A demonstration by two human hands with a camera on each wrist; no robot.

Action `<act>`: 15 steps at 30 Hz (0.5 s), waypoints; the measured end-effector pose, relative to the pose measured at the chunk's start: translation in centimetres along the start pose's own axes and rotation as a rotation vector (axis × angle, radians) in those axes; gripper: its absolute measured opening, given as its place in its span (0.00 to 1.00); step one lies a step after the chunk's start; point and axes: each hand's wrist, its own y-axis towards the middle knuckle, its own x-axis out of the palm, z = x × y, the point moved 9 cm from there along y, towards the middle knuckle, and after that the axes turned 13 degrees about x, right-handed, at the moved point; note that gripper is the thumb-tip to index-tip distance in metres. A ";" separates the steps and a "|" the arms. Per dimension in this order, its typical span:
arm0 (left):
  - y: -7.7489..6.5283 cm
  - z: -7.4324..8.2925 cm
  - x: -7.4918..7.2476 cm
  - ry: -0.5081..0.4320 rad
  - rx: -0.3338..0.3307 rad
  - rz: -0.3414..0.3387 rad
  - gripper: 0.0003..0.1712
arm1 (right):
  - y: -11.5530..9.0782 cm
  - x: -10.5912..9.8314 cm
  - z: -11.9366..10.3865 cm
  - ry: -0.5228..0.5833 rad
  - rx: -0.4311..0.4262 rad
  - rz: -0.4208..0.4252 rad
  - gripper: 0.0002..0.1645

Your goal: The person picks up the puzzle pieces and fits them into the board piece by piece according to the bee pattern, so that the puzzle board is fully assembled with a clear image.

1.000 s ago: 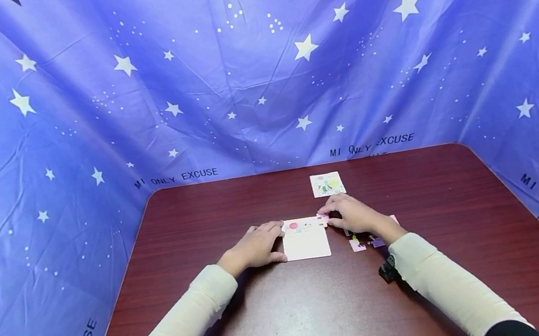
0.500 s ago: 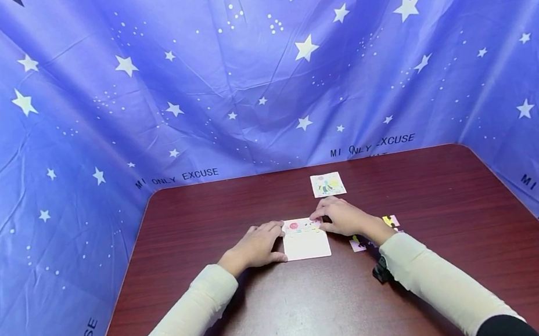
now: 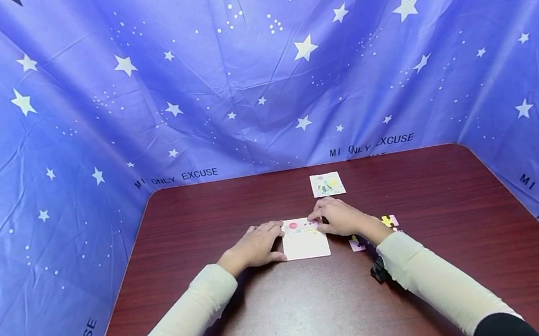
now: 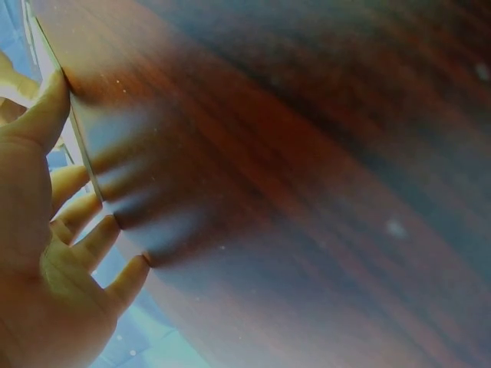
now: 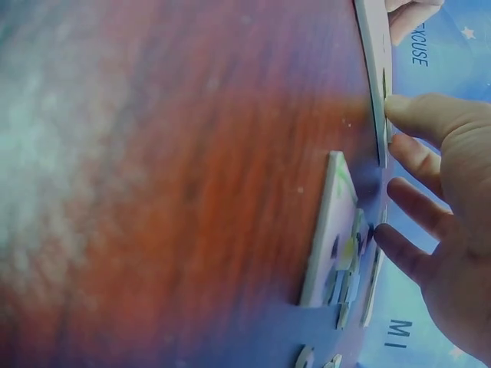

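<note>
A white puzzle board (image 3: 306, 247) lies on the table, with a strip of fitted, colourfully printed pieces (image 3: 297, 226) along its far side. My left hand (image 3: 256, 246) rests at the board's left edge. In the left wrist view its thumb (image 4: 52, 107) touches that edge and the other fingertips reach down to the table. At the far right corner my right hand (image 3: 341, 216) holds a pinkish puzzle piece (image 3: 314, 223) between thumb and forefinger, against the board. The fingers hide part of this piece. Loose puzzle pieces (image 3: 390, 222) lie beside and partly behind my right wrist.
A printed picture card (image 3: 327, 184) lies farther back on the dark red table (image 3: 203, 214). A black wrist camera (image 3: 378, 271) hangs at the right cuff. Blue starry cloth (image 3: 239, 108) hangs behind the table and on both sides.
My right hand has moved left with the puzzle piece, from beside the board onto its far right corner. More loose pieces show by the wrist. The left hand stays still.
</note>
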 end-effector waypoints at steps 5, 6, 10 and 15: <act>0.0 0.1 0.0 0.000 0.003 0.001 0.37 | 0.0 0.0 0.1 0.000 0.003 -0.005 0.16; 0.0 0.1 0.0 0.000 0.004 0.001 0.37 | 0.0 0.0 0.0 0.002 0.001 -0.004 0.17; 0.0 0.1 -0.1 0.002 0.006 -0.001 0.37 | 0.0 -0.1 -0.1 0.008 -0.003 0.000 0.16; 0.0 0.0 -0.1 0.007 0.005 -0.007 0.37 | 0.1 0.0 -0.1 -0.002 0.007 0.002 0.16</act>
